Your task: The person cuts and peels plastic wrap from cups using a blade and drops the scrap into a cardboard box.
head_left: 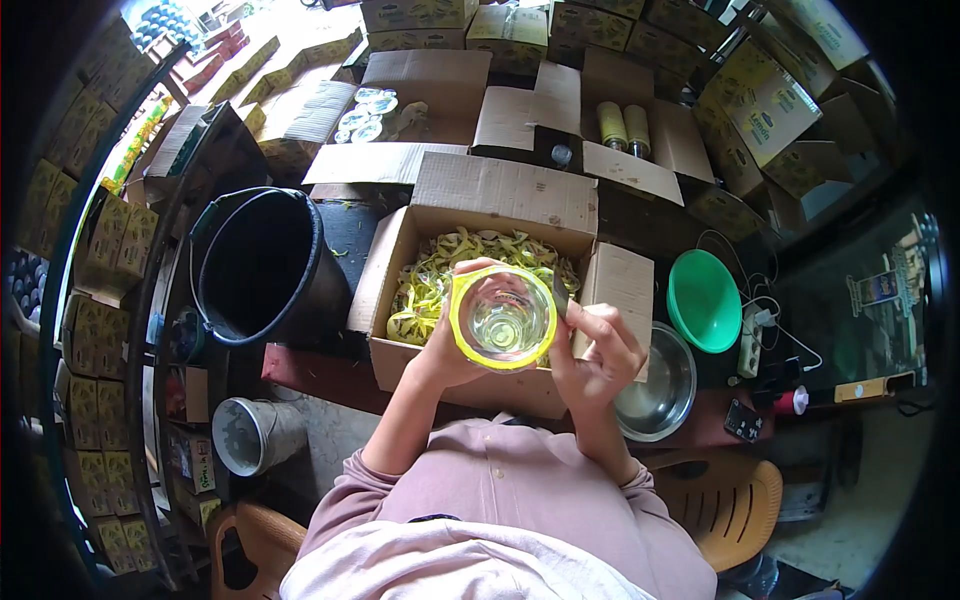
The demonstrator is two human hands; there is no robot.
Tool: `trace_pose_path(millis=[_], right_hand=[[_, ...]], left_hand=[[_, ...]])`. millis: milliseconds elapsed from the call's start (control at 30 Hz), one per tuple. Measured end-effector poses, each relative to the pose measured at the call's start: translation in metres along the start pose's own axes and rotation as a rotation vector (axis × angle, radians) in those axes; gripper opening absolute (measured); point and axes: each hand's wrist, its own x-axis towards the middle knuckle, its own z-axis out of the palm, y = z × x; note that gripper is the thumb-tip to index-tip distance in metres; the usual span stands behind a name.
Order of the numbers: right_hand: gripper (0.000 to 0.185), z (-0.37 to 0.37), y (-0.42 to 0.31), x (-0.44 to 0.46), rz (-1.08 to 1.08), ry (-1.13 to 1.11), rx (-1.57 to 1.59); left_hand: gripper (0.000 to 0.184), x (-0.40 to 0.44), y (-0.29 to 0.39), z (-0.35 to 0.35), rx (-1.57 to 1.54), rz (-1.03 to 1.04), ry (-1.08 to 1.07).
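The right hand (603, 352) has its thumb and forefinger pinched on a small dark flat piece (560, 295), perhaps a blade, though it is too small to tell, held at the side of a clear cup (503, 318) with a yellow rim. The left hand (442, 352) curls its fingers around the cup's other side, keeping its round mouth turned up toward the head camera. The cup is above the near edge of an open cardboard box (462, 388), which holds a heap of yellow-green strips (425, 275). Left of the box stands a black bucket (262, 265); to its right are a metal bowl (660, 385) and a green bowl (703, 300), just beside each other
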Motion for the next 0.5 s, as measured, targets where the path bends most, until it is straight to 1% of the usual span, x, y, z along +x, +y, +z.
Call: trace_pose_path(millis=[100,200,300,333,433,500], right_hand=[[0.023,-0.002,0.004,0.001,0.036,-0.027,0.077],[0.022,-0.003,0.004,0.003,0.032,-0.032,0.021],[0.022,-0.006,0.005,0.007,0.082,-0.073,0.117],[0.022,-0.006,0.006,0.007,0.087,-0.083,0.121],[0.022,-0.004,0.006,0.008,0.087,-0.107,0.127],[0.022,-0.002,0.006,0.010,0.072,-0.111,0.121]], left_hand=[[0.085,0.001,0.000,-0.003,-0.027,-0.009,-0.062],[0.086,0.003,0.004,-0.002,0.040,0.013,-0.116],[0.085,0.004,0.007,-0.002,-0.064,-0.032,-0.147],[0.083,0.003,0.007,-0.002,-0.123,-0.079,-0.147],[0.080,0.007,0.007,-0.004,-0.075,-0.051,-0.197],[0.074,0.008,0.006,-0.006,-0.088,-0.098,-0.231]])
